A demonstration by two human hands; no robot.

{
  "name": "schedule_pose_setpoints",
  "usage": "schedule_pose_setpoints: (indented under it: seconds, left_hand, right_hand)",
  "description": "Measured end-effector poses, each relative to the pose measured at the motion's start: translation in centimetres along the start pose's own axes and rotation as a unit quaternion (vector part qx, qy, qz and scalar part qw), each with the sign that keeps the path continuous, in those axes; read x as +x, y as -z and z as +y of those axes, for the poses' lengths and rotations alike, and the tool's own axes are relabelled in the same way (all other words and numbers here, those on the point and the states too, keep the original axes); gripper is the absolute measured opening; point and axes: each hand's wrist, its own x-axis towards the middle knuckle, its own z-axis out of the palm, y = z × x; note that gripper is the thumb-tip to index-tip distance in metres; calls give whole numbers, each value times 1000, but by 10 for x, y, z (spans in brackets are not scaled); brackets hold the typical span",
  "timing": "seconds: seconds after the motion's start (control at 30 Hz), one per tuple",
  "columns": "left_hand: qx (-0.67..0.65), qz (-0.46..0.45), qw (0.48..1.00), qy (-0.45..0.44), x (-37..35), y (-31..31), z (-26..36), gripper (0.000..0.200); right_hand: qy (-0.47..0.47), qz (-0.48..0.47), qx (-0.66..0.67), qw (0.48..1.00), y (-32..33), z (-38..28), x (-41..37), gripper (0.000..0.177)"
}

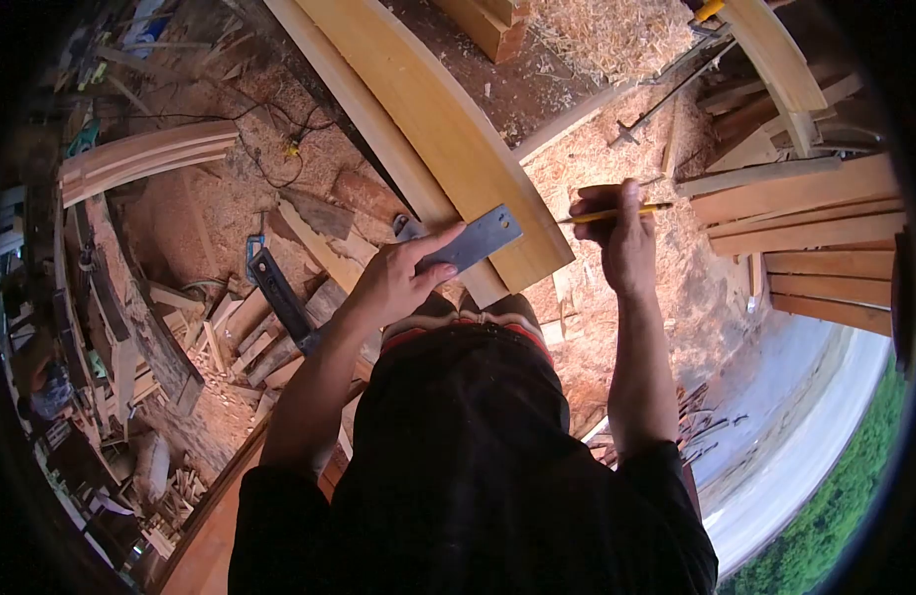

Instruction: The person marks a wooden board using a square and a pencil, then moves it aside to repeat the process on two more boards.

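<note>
My left hand (pixel 403 273) is closed on a flat grey metal square (pixel 488 238) with a hole near its end. It lies across the near end of a wide yellowish plank (pixel 448 119). A narrower board (pixel 378 109) runs along the plank's left side. Part of the metal square is hidden under my fingers. My right hand (pixel 626 243) grips a yellow pencil (pixel 651 207), just right of the plank's end. The pencil points left, its tip close to the plank's edge.
A workbench (pixel 537 94) with shavings (pixel 616 35) lies beyond the plank. Stacked boards (pixel 805 208) stand at right, and a metal clamp (pixel 626 131) at upper right. Curved boards (pixel 150 159), a black-handled saw (pixel 279 297) and scrap wood (pixel 249 342) are at left.
</note>
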Motion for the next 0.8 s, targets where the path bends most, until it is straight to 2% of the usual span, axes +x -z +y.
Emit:
schedule_pose_setpoints:
  seconds: [0.03, 0.1, 0.13, 0.33, 0.43, 0.53, 0.73, 0.8]
  left_hand:
    - [-3, 0, 1000, 1, 0, 0, 0, 54]
    - [-2, 6, 1000, -7, -1, 0, 1, 54]
    - [-3, 7, 1000, -12, -1, -1, 2, 54]
    - [-18, 28, 998, -50, 0, -4, -3, 54]
    - [-11, 13, 999, -28, -1, -1, 4, 53]
    - [-14, 24, 998, -52, -1, -3, 1, 52]
    - [-5, 22, 999, -43, 0, -2, 1, 52]
    - [-10, 14, 1000, -25, 0, -1, 4, 52]
  right_hand:
    - [-7, -28, 42, 999, 0, 9, 3, 46]
    - [54, -98, -11, 994, -4, 13, 5, 27]
    - [54, -110, -87, 989, -3, 10, 5, 16]
    - [81, -137, -159, 974, -7, 10, -2, 16]
    - [126, -126, -160, 971, -13, 10, -6, 15]
    - [202, -129, -231, 943, -12, 17, -3, 13]
    - [144, -124, -185, 964, -13, 27, -4, 13]
    - [167, -121, -191, 960, -15, 26, -2, 12]
